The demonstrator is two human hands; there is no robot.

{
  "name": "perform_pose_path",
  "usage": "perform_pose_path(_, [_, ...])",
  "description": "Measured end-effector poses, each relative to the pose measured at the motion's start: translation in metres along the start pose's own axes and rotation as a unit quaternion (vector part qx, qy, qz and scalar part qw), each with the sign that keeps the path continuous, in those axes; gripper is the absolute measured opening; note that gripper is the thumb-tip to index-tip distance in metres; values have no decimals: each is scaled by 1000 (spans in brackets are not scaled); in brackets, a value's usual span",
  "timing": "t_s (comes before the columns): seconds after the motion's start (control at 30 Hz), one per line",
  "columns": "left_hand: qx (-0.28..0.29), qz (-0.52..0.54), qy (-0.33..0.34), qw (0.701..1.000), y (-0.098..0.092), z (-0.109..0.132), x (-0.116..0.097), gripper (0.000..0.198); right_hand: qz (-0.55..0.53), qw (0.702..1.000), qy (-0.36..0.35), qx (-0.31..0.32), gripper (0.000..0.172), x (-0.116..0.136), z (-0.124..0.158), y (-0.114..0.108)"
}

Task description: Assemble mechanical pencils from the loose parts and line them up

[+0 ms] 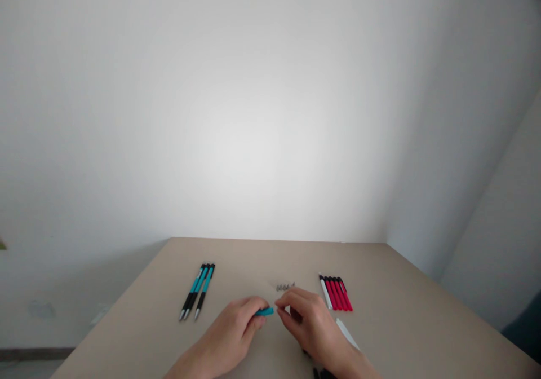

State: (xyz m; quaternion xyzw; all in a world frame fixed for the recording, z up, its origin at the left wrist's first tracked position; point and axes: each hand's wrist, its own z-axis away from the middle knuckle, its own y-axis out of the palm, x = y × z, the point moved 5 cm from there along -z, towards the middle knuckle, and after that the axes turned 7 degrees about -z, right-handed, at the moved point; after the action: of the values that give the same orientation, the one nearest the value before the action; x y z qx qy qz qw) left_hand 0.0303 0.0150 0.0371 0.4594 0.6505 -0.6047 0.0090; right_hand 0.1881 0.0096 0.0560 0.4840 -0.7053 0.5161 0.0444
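Note:
Between the thumb and fingers of my left hand [236,328] is a teal pen barrel [265,311], its end pointing right. My right hand [310,320] is closed in a pinch just right of that end, with a small gap between. Whatever its fingertips hold is too small to make out. Just beyond the right fingers lie several small metal springs [284,287] in a row. Under and beside my right wrist, a white piece [347,333] and some black parts [316,373] are partly hidden.
Three assembled teal and black pens [198,290] lie side by side at the left. To the right, several red barrels with black ends [340,294] lie beside a white one [325,291]. The beige table [236,255] meets a pale wall at the back.

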Motion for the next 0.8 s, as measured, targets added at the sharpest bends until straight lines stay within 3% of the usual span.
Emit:
perform_pose_path(0.3, [-7,2,11,1000,-1,1,-4,16,-28,999,-23,18,14,2,0,-1])
perform_pose_path(0.8, [15,-13,35,999,-1,1,-10,19,-40,999,-21,-8,6,2,-1,1])
